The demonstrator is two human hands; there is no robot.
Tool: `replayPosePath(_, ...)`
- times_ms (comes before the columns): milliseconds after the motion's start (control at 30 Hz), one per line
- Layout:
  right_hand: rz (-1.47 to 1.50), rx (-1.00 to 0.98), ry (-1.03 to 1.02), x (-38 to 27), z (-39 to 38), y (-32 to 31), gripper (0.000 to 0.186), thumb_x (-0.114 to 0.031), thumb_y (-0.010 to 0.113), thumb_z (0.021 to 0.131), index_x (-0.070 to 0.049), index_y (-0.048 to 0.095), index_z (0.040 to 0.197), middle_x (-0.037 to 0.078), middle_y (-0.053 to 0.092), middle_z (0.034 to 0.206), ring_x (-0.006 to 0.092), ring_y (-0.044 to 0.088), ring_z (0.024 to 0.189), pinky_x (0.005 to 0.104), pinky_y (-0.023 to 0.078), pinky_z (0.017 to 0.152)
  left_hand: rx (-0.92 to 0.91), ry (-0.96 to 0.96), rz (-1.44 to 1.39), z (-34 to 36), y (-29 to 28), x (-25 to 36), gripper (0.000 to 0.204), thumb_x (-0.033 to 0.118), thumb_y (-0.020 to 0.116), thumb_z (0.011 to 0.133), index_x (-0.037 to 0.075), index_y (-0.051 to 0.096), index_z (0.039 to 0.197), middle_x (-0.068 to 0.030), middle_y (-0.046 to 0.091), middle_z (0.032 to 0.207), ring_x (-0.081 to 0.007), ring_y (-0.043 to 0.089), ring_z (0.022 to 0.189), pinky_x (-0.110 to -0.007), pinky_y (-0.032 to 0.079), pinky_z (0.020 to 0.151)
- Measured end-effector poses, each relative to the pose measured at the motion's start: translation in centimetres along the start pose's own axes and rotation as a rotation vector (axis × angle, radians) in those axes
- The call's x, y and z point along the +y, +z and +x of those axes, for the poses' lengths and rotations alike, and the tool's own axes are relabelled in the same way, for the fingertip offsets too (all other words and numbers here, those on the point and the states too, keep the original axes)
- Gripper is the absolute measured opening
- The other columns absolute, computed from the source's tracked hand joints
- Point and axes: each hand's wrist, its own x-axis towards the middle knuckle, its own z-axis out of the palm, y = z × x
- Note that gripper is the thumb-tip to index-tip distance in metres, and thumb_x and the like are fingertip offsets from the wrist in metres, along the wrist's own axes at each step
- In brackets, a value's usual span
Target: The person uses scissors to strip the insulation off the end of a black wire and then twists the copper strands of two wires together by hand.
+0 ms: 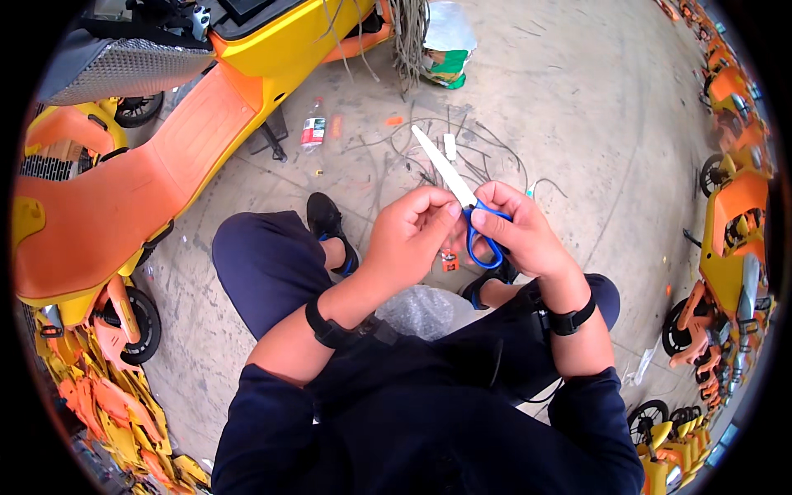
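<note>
A pair of scissors (443, 167) with blue handles and pale blades is in my right hand (532, 239); the thumb and fingers close around the handle. Its blades lie together and point away, tilted to the left. Just left of the handle, my left hand (408, 239) is closed, thumb against the fingertips near the blades' pivot. Whatever those fingers pinch, if anything, is too small to make out. Below the hands, a small orange piece (450, 262) shows on the floor, next to crumpled clear bubble wrap (422, 312) between my legs.
Loose dark cables (495, 136) and a small white piece (450, 147) lie on the floor ahead. A plastic bottle (313, 125) is further left. A yellow and orange vehicle body (198, 124) fills the left, with grey wires (408, 41) hanging from it. Similar vehicles (726, 247) line the right.
</note>
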Motion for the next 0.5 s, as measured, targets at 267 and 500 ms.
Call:
replayPosePath(267,0.011,-0.026,-0.034,-1.4,-1.1,-0.7,0.017,-0.018,0.055,0.095,-0.003,0.048,0.1,0.009,0.065,0.088,0.0139,0.062,0.069,0.0257,0.051,0.065,0.126,-0.149,-0.245,1.2,-3.2,1.7,0.021,0.019,0.053,0.096,0.002,0.059,0.105,-0.007,0.067,0.086,-0.013,0.062,0.069,-0.024,0.045,0.06)
replayPosePath(500,0.042,-0.107,0.04,-0.7,-1.1,-1.5,0.017,-0.011,0.059,0.092,-0.003,0.049,0.104,0.007,0.065,0.081,0.0154,0.066,0.068,0.0242,0.051,0.054,0.155,-0.073,-0.267,2.1,-4.1,1.3,0.022,0.019,0.052,0.096,0.003,0.06,0.11,-0.0095,0.067,0.1,-0.0123,0.062,0.074,-0.023,0.044,0.061)
